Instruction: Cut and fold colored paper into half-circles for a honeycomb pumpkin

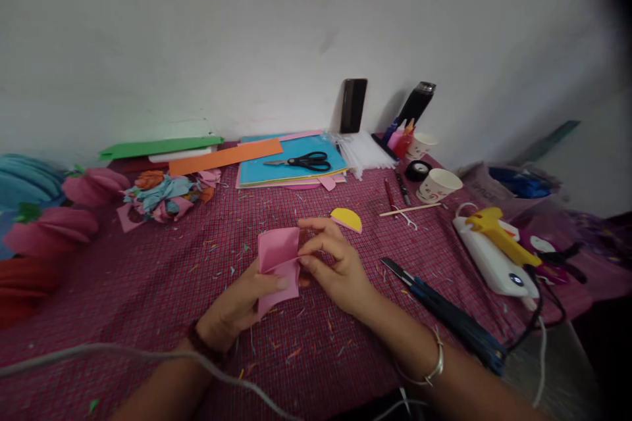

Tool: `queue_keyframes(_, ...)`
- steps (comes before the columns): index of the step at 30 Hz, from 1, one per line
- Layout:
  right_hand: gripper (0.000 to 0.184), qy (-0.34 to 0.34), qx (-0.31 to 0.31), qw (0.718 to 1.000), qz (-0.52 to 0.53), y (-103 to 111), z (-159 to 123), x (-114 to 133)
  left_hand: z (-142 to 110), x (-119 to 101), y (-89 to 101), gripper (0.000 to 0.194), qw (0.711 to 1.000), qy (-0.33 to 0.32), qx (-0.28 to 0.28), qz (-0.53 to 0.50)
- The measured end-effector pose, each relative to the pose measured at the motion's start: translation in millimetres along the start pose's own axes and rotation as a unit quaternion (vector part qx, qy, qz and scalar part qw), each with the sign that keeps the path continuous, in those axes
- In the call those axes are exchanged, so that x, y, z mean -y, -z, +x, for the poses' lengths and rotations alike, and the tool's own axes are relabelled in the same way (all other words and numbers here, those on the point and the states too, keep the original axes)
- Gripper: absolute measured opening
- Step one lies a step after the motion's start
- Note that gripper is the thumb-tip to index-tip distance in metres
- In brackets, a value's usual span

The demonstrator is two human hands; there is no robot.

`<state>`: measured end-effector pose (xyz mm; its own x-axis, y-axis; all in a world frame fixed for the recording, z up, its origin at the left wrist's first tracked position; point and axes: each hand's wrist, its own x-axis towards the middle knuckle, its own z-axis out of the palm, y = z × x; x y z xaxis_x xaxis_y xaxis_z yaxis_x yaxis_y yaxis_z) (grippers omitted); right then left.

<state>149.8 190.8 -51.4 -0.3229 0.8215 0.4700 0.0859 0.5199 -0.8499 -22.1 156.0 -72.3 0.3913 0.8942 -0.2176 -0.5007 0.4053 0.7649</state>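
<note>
Between my two hands is a folded piece of pink paper, its layers standing partly apart. My left hand grips it from below, with the thumb lying across the lower flap and the other fingers hidden behind. At the paper's right edge, my right hand pinches the fold between thumb and forefinger. A yellow and pink half circle of paper lies on the cloth just beyond my right hand. To the right rests a blue hot glue gun or cutter-like tool with a dark blade.
Scissors lie on blue sheets near the wall. Crumpled paper scraps and paper pumpkin shapes sit left. Right are paper cups, a yellow glue gun and a white power bank. A white cable crosses the front.
</note>
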Motion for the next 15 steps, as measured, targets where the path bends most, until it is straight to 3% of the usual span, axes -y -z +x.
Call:
queue_keyframes(4,0.008,-0.008,-0.011,1.0,-0.002,-2,-2,2,0,-1,-3.5,0.046,1.0,-0.013,0.004,-0.011)
queue_keyframes(8,0.008,-0.104,-0.094,0.989,0.035,5,2,-2,-3,-11,-7.9,0.045,0.999,0.036,-0.028,0.002)
queue_keyframes(11,0.011,-0.179,-0.14,0.971,0.077,14,9,-11,-7,-26,-5.0,0.047,0.998,0.017,-0.058,-0.005)
queue_keyframes(13,0.01,-0.219,-0.108,0.965,0.093,16,13,-19,-10,-38,0.3,0.05,0.995,-0.022,-0.094,-0.015)
queue_keyframes(15,0.007,-0.241,-0.035,0.966,0.082,13,12,-25,-13,-49,5.8,0.051,0.987,-0.055,-0.148,-0.027)
